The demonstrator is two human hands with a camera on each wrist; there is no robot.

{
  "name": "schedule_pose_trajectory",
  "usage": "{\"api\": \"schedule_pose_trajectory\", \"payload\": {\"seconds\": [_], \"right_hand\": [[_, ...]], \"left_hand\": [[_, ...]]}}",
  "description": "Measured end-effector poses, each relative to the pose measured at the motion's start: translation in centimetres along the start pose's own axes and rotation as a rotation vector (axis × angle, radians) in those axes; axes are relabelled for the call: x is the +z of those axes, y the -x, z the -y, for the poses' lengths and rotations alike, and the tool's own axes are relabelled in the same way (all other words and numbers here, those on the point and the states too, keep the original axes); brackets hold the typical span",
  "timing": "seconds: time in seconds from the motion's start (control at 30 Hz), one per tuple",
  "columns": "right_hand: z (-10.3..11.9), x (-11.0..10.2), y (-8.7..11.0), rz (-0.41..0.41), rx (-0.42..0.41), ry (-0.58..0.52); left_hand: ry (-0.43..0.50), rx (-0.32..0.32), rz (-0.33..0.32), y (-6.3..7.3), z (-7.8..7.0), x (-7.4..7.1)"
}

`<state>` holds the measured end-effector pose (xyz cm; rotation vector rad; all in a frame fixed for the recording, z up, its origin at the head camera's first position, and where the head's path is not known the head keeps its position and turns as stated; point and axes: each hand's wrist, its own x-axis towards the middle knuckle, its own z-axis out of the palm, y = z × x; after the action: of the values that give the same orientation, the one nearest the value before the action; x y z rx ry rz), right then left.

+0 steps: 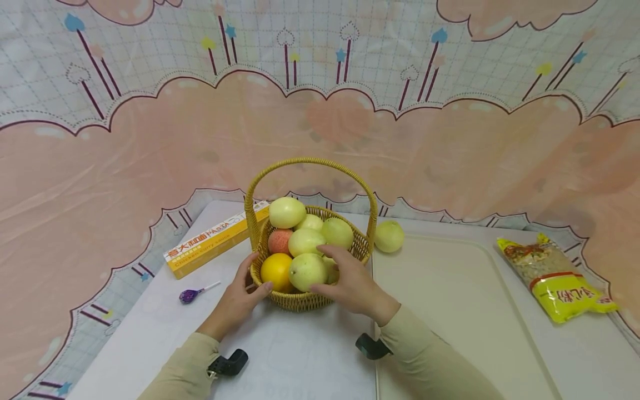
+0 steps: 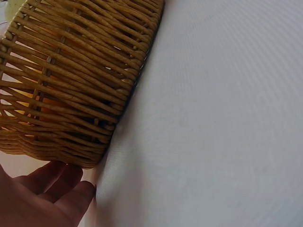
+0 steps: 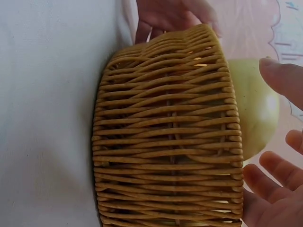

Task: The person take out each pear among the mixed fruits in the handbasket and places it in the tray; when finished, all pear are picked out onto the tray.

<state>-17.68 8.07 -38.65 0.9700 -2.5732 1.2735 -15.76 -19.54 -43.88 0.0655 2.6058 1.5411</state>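
A woven wicker basket (image 1: pixel 302 303) with a tall arched handle stands on the white table, heaped with several pale green round fruits, an orange (image 1: pixel 275 271) and a reddish fruit (image 1: pixel 280 242). At its left side is my left hand (image 1: pixel 235 304), the fingers by the outer wall and the thumb by the front rim. My right hand (image 1: pixel 356 286) is over the front right rim, its thumb and fingers spread beside the front pale green fruit (image 1: pixel 307 272). In the right wrist view the thumb tip meets or nearly meets that fruit (image 3: pixel 255 113); firm contact cannot be told.
Left of the basket lie a yellow pasta box (image 1: pixel 215 244) and a purple-wrapped lollipop (image 1: pixel 189 296). Another pale green fruit (image 1: pixel 389 236) sits right of the basket, by a cream tray (image 1: pixel 450 311). A yellow-green food bag (image 1: pixel 560 289) lies farther right. Patterned cloth hangs behind.
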Motion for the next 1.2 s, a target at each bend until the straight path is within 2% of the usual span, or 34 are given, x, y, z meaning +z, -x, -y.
{"api": "schedule_pose_trajectory", "payload": {"seconds": [0.43, 0.83, 1.2], "right_hand": [[0.3, 1.0, -0.8, 0.026, 0.022, 0.037], [0.0, 1.2, -1.1, 0.048, -0.002, 0.071], [-0.1, 1.3, -1.1, 0.029, -0.041, 0.052]], "left_hand": [[0.012, -0.003, 0.004, 0.1, -0.2, 0.0], [0.016, -0.017, 0.012, 0.0, -0.4, 0.0], [0.03, 0.009, 0.013, 0.0, -0.3, 0.1]]}}
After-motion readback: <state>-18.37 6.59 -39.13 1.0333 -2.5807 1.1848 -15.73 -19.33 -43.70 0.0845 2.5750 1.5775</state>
